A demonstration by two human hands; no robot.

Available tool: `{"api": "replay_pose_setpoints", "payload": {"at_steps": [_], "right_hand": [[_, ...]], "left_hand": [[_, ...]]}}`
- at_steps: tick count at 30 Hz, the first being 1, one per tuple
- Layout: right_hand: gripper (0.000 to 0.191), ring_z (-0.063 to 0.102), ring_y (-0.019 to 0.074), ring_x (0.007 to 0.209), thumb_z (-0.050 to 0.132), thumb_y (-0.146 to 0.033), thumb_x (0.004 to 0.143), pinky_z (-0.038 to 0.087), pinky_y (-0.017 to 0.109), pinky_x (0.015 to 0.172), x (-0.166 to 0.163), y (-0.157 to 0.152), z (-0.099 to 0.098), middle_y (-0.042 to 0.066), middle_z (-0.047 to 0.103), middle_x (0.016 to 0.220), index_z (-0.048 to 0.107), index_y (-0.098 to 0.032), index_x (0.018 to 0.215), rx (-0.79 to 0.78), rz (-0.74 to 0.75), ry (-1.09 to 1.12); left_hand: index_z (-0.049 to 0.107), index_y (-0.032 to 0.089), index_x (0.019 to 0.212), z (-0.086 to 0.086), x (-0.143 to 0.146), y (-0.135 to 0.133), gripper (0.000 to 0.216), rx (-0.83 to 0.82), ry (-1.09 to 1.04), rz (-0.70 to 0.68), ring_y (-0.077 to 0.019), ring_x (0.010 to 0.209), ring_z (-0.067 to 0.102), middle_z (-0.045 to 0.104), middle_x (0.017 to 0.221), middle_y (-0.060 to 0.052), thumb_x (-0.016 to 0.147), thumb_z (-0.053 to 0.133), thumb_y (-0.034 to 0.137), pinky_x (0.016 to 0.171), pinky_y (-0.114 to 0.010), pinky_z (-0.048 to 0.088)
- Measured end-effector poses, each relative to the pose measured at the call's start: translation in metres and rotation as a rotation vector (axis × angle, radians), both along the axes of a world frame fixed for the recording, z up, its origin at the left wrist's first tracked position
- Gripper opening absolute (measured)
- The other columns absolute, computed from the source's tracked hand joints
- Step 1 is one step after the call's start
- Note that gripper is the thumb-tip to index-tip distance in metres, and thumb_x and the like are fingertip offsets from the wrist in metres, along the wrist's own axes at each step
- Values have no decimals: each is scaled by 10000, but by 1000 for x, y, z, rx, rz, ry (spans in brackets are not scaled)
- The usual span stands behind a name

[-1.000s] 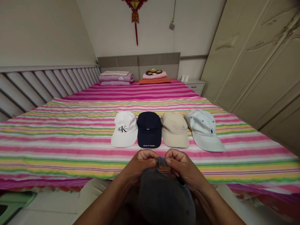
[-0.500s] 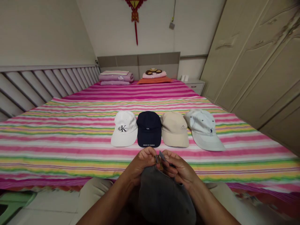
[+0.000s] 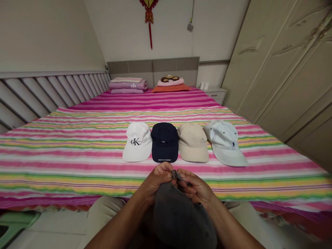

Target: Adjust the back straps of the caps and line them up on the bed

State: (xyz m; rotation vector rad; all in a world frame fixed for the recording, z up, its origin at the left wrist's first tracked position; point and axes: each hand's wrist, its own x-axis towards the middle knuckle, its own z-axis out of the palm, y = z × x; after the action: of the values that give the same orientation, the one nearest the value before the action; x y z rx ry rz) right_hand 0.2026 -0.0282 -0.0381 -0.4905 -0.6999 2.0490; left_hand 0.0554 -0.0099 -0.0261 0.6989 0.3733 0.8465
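Observation:
A dark grey cap (image 3: 181,218) hangs between my forearms, low in the view. My left hand (image 3: 159,178) pinches the metal buckle (image 3: 174,174) at the back of this cap. Opposite it, my right hand (image 3: 195,185) grips the cap's strap, whose end (image 3: 179,177) meets the buckle; whether it passes through I cannot tell. Beyond my hands lie a white cap (image 3: 138,138), a navy cap (image 3: 165,140), a beige cap (image 3: 193,141) and a pale blue cap (image 3: 225,141), side by side with brims toward me.
The caps lie on a striped bedspread (image 3: 77,152). Folded purple bedding (image 3: 128,85) and a pink pillow stack (image 3: 170,83) sit by the headboard (image 3: 153,69). A railing (image 3: 52,91) runs along the left, a wardrobe (image 3: 282,69) along the right. A green stool (image 3: 19,224) stands at lower left.
The strap end, which stuck up apart from the buckle, is now lower and against it. My hands have drawn slightly closer together. The row of caps is unchanged.

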Motion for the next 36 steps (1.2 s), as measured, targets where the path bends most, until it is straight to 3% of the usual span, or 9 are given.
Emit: {"api": "replay_pose_setpoints", "payload": {"at_steps": [15,20,27,36], "right_hand": [[202,290,-27,272,712,-258,617,192,91,290,-1,-1,9,45,665,539,560,-125,614,23,-47,-93],[151,464,17,382,688,-179,614,348,112,397,4,-5,13,66,677,605,639,-101,734,22,-92,-173],[210,559,83,480,701,-151,595,420,169,464,5,-7,21,32,665,616,567,-153,757,68,-134,-190],[217,532,66,425,696,-194,622,385,155,437,2,-11,34,-26,620,509,498,-175,708,118,-204,-416]], "left_hand": [[550,125,724,-5,-2,0,239,-50,70,-10,-92,475,589,644,554,-19,582,739,154,470,-158,448],[557,132,719,-3,-5,-1,249,-68,58,5,-84,457,574,642,553,-9,556,745,136,459,-153,437],[557,122,699,-2,-5,2,210,-26,94,-17,-109,498,587,644,569,-31,575,725,142,508,-194,457],[559,119,673,-1,-8,0,204,2,105,-9,-107,501,585,647,581,-36,572,732,158,503,-187,442]]}}
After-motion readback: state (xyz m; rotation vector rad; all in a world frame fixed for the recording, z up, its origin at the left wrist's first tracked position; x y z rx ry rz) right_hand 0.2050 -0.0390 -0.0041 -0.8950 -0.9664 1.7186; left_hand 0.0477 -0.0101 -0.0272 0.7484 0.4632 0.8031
